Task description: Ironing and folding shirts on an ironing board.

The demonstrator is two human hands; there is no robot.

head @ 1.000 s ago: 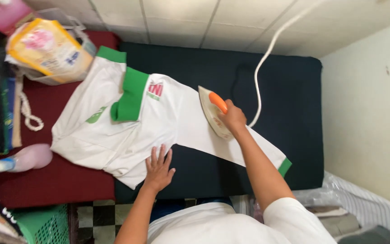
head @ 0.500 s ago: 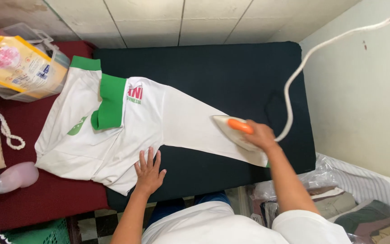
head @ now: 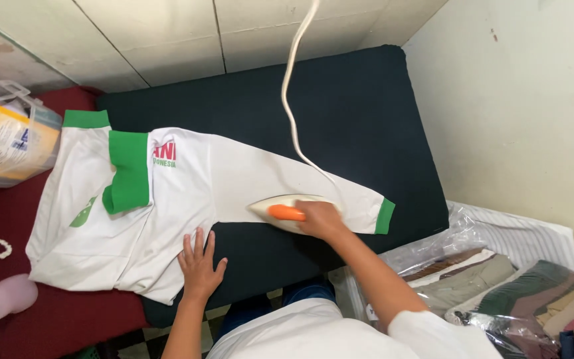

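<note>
The cream iron with orange handle [head: 286, 211] is gripped by the right hand [head: 319, 219] on the white green-trimmed shirt's sleeve [head: 280, 183]; the left hand [head: 200, 264], fingers spread flat, pins the hem. Scorching is risked if the iron is left lingering.

Free room: bare dark mat [head: 367, 100] at upper centre and right of frame.
Obstacles: cord [head: 291, 100] hanging across the middle; wall [head: 519, 100] at right; plastic box [head: 8, 143] at upper left.

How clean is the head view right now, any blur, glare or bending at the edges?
Head view: even, soft light with no harsh shadows; shirt, iron and right hand are sharp, as is the left hand; mild glare on the plastic-wrapped clothes; wide-angle bending curves the wall tiles and dark pad edges.
</note>
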